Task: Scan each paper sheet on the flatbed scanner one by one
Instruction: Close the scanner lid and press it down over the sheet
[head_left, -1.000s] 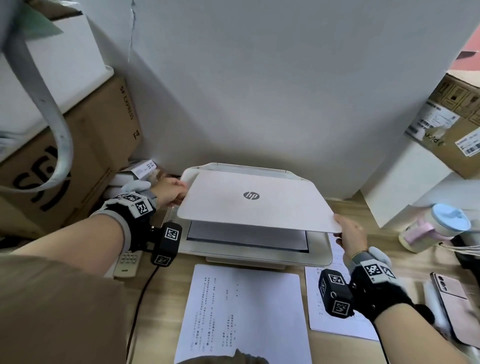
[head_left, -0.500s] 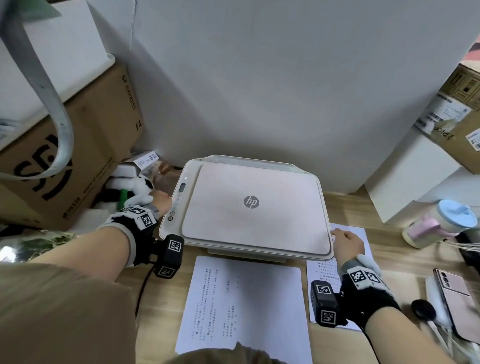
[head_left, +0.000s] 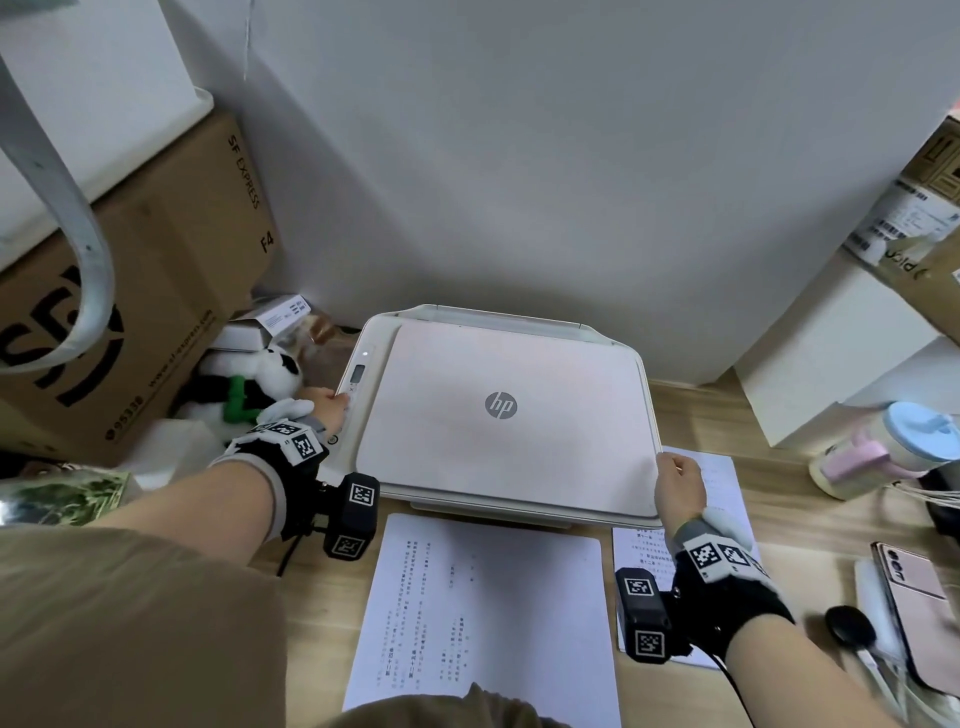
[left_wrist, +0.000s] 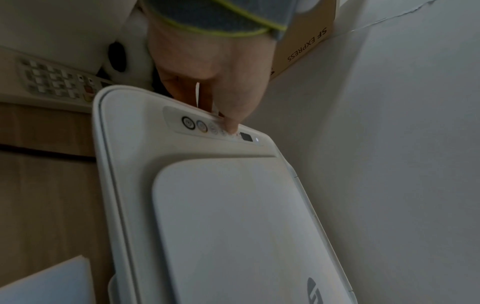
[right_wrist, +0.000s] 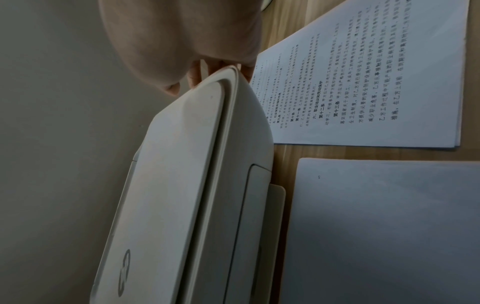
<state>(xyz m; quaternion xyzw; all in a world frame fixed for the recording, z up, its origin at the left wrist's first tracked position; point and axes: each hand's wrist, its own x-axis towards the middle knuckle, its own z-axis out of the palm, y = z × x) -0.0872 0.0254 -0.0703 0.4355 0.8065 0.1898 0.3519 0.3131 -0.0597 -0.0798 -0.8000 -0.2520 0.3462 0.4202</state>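
Note:
The white HP flatbed scanner (head_left: 498, 415) stands on the wooden desk with its lid (left_wrist: 246, 226) down. My left hand (head_left: 322, 410) is at its left side, one fingertip (left_wrist: 231, 127) pressing a button on the control panel (left_wrist: 207, 127). My right hand (head_left: 678, 488) grips the lid's front right corner (right_wrist: 223, 78), fingers curled round the edge. One printed sheet (head_left: 488, 613) lies in front of the scanner. A small stack of printed sheets (right_wrist: 363, 92) lies to the right, partly under my right wrist. Any sheet on the glass is hidden by the lid.
A big cardboard box (head_left: 130, 312) and a panda plush (head_left: 249, 384) crowd the left side, with a keypad device (left_wrist: 52, 82) by the scanner's corner. White boxes (head_left: 831, 353), a lidded cup (head_left: 893, 441) and a pink phone (head_left: 914, 608) sit right. The wall is close behind.
Both hands lowered the lid until it shut. My left hand then moved from the lid's left edge to the control panel and pressed a button. The right hand stayed at the front right corner.

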